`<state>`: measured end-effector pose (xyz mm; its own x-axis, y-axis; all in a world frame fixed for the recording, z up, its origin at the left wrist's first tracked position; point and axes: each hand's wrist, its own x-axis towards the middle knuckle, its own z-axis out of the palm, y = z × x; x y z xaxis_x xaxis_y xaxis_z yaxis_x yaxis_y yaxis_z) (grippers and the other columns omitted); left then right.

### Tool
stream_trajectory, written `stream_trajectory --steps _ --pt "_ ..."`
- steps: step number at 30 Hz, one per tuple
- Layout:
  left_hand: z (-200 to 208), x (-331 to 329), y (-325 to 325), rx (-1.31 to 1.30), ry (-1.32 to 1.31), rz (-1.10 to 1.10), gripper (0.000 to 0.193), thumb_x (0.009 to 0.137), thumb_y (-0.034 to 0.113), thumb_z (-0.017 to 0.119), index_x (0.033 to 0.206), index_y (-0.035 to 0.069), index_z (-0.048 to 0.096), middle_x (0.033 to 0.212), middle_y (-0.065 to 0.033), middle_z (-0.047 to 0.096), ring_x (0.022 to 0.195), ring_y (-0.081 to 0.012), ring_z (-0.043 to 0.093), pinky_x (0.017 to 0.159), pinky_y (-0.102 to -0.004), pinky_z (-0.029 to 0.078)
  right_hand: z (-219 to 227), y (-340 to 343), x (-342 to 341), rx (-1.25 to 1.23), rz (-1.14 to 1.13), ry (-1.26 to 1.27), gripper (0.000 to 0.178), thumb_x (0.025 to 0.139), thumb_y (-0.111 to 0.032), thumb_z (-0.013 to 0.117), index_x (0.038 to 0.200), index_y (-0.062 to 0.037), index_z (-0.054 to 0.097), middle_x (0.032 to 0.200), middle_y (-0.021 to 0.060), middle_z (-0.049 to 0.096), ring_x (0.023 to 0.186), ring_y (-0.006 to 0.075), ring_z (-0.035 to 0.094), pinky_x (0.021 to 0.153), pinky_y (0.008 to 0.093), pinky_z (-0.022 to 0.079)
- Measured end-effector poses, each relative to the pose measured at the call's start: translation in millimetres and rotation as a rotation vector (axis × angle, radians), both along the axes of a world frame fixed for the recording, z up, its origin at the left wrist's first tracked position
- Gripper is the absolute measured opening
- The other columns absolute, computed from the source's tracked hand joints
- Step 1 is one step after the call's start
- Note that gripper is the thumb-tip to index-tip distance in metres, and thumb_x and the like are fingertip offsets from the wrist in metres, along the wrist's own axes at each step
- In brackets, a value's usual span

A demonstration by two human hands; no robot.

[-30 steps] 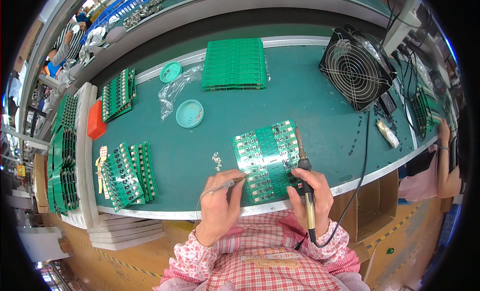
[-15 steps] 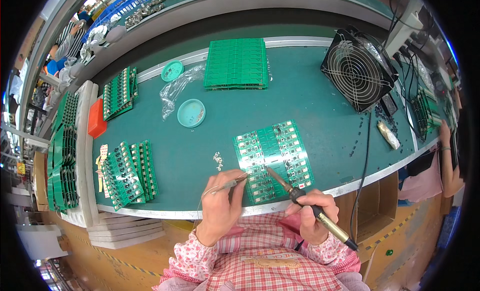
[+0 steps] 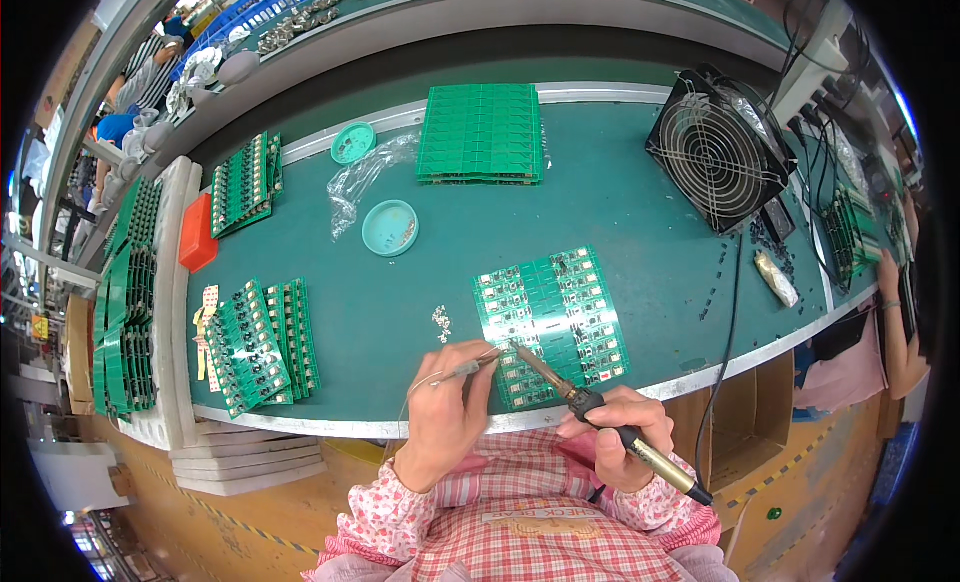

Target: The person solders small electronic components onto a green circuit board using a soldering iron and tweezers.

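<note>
A green circuit board panel [image 3: 550, 307] with rows of small white and black components lies near the table's front edge. My right hand [image 3: 632, 434] is closed round the handle of a soldering iron [image 3: 541, 366], whose tip reaches the left part of the panel. In my left hand [image 3: 445, 414], pinched between the fingers, is a slim grey tube with solder wire [image 3: 458, 371]; its end points at the panel beside the iron's tip. A small pile of tiny components [image 3: 441, 323] lies left of the panel.
At the back stands a stack of green panels [image 3: 480, 132]. Two turquoise dishes [image 3: 390, 228] and crumpled plastic film [image 3: 345, 194] lie nearby. A black fan [image 3: 712, 152] stands right, with the iron's cable below. More boards [image 3: 245, 347] and a red box [image 3: 198, 234] are left.
The iron's tip has moved left across the panel, nearer to the solder wire's end. My right hand has shifted slightly left with it. The whole view has moved a little.
</note>
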<state>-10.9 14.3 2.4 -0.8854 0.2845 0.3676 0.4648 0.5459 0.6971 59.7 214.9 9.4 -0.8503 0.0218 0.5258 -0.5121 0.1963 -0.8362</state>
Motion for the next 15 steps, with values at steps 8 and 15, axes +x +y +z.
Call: stream_trajectory --steps 8,15 --pt "0 0 0 -0.018 -0.013 -0.004 0.019 0.087 -0.005 0.067 0.105 0.002 0.066 0.102 -0.0131 0.071 0.089 -0.0306 0.068 0.077 -0.037 0.053 -3 -3 0 -0.074 -0.041 0.006 0.015 0.091 -0.003 0.066 0.106 -0.0022 0.062 0.081 0.0099 0.076 0.073 0.0212 0.072 0.064 0.0318 0.058" --pt "-3 -1 0 0.018 0.033 -0.003 0.024 0.083 -0.004 0.071 0.105 0.005 0.066 0.102 -0.0098 0.07 0.083 -0.0317 0.063 0.074 -0.039 0.051 -12 2 4 -0.072 -0.132 -0.229 0.007 0.091 -0.004 0.065 0.096 -0.0003 0.063 0.071 0.0078 0.074 0.064 0.0176 0.072 0.061 0.0288 0.056"
